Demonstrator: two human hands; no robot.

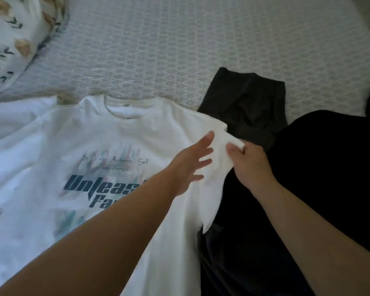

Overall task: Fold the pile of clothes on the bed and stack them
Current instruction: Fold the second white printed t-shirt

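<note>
A white T-shirt (98, 150) with dark blue lettering lies front up on the bed, collar pointing away from me. My left hand (192, 163) lies flat with straight fingers on the shirt's right chest. My right hand (246, 163) pinches the shirt's right sleeve (226, 146) and holds it bunched over the shirt's edge. Black garments (318, 167) lie to the right of the shirt, partly under the sleeve.
A dark folded garment (248, 103) lies behind the right sleeve. A floral pillow (15, 39) sits at the far left corner. The grey patterned bedspread (201, 43) stretches beyond the clothes. More white cloth (13, 120) lies at the left.
</note>
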